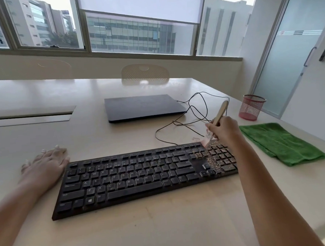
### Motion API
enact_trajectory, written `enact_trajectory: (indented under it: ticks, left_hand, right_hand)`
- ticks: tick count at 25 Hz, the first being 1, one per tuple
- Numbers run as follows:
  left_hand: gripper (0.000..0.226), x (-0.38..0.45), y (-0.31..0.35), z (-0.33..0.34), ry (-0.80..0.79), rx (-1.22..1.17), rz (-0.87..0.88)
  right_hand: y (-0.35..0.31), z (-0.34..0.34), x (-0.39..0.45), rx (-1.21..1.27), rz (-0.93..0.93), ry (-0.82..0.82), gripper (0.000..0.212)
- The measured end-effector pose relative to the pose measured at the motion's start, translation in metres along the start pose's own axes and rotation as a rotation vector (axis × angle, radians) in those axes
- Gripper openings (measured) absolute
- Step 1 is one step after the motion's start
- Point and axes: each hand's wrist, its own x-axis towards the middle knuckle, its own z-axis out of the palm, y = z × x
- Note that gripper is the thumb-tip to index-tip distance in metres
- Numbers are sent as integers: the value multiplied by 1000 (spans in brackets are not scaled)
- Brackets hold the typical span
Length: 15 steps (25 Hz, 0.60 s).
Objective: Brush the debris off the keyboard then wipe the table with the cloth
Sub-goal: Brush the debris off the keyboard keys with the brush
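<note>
A black keyboard [134,177] lies on the beige table [163,226], with brown crumbs of debris [211,158] over its number pad at the right end. My right hand [224,130] grips a wooden-handled brush [220,113]; its pinkish bristles touch the keyboard's far right edge. My left hand [47,162] rests flat on the table, fingers spread, touching the keyboard's left end. A folded green cloth [283,143] lies to the right of the keyboard.
A shut dark laptop [144,107] sits behind the keyboard, and a black cable [195,110] loops between them. A pink mesh cup [252,107] stands at the far right. A chair back [145,74] shows beyond the table; a glass door is at the right.
</note>
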Motion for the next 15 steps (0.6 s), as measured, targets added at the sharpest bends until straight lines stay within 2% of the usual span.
enact_trajectory:
  ticks: [1, 3, 6, 9, 11, 12, 15]
  left_hand:
    - [51, 5, -6, 5, -4, 4, 5]
    - [56, 14, -17, 12, -12, 16, 11]
    - [56, 21, -24, 19, 8, 29, 24]
    - [49, 26, -27, 23, 28, 32, 23]
    - [49, 28, -30, 24, 32, 15, 21]
    - [49, 29, -32, 26, 31, 3, 29]
    - [53, 34, -38, 29, 22, -4, 30]
  right_hand:
    - [-2, 2, 0, 35, -41, 18, 30]
    - [-10, 10, -2, 121, -125, -64, 30]
    - [-6, 10, -1, 82, -102, -137, 31]
    - [18, -6, 8, 41, 39, 6, 33]
    - [22, -6, 9, 102, 21, 89, 34]
    - [16, -1, 8, 151, -22, 73, 34]
    - [-8, 19, -2, 257, -163, -133, 29]
